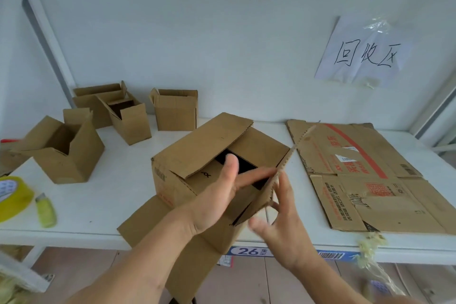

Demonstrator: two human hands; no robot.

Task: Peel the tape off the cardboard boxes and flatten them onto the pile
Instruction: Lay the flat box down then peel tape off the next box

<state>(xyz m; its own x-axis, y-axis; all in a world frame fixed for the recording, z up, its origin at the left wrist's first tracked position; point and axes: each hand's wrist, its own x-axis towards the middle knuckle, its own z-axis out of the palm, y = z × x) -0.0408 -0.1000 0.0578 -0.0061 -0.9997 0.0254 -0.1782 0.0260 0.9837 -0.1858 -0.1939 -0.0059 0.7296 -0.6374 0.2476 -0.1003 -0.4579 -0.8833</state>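
A large brown corrugated cardboard box (212, 170) sits at the front middle of the white table (118, 195), its top open, with one long flap lying partly over the opening and a near flap hanging past the table edge. Its inside is dark, and faint red print runs along its lower front. The person's left hand (222, 195) reaches over the opening with fingers spread and palm open, gripping nothing. The right hand (278, 219) is at the box's upright right flap (276, 180), fingers splayed beside its ragged edge; motion blur makes it hard to tell whether they pinch the flap. To the right, a flattened brown cardboard sheet with red printing (365, 175) lies on the table as the pile. Four smaller open brown boxes (64, 150) stand at the rear left. A roll of yellow tape (12, 195) rests at the left edge.
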